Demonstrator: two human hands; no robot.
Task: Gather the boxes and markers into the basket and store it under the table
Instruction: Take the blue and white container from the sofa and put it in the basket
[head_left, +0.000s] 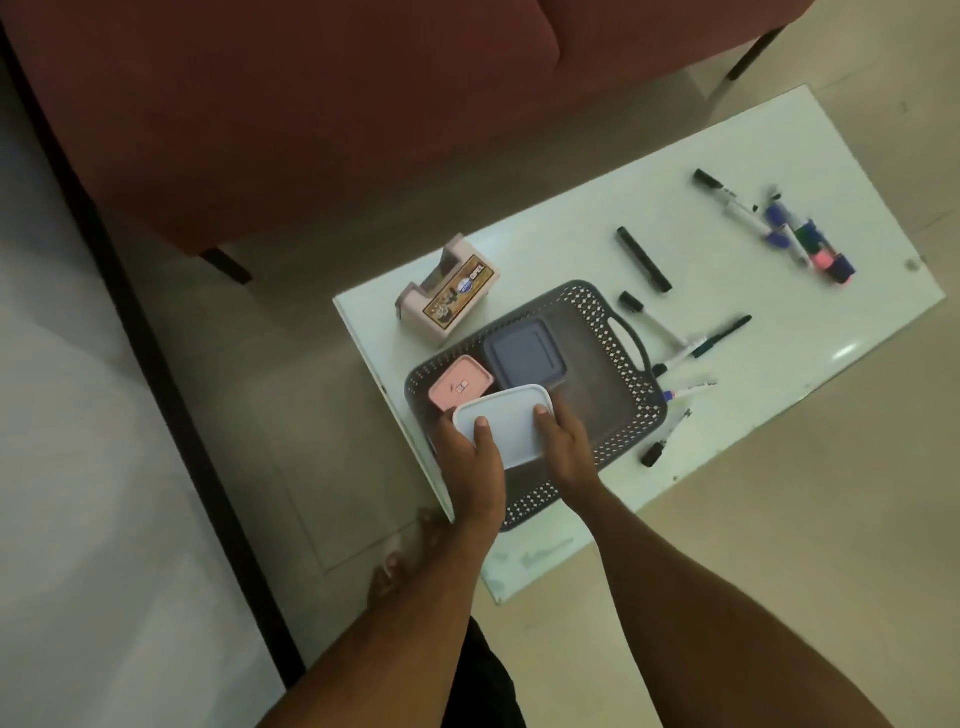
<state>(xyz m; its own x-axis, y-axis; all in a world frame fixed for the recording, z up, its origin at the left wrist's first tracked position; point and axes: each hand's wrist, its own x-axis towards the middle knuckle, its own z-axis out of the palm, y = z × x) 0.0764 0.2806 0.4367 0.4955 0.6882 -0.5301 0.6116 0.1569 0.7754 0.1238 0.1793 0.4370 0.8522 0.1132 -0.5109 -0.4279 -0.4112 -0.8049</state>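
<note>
A dark grey perforated basket (618, 332) lies on the white table (810, 343). Inside it sit a small pink box (460, 387) and a dark blue box (524, 353). Both of my hands hold a white box (506, 423) just over the basket's near left part: my left hand (470, 457) grips its near left corner, my right hand (563, 447) its right side. Several markers lie loose on the table right of the basket, such as a black marker (644, 260), and a cluster of coloured markers (802, 236) lies at the far right.
A pink box with a printed label (449, 293) stands on the table beyond the basket's left corner. A dark red sofa (311, 114) fills the space behind the table. Beige floor surrounds the table; my bare foot (395, 561) shows near its near-left edge.
</note>
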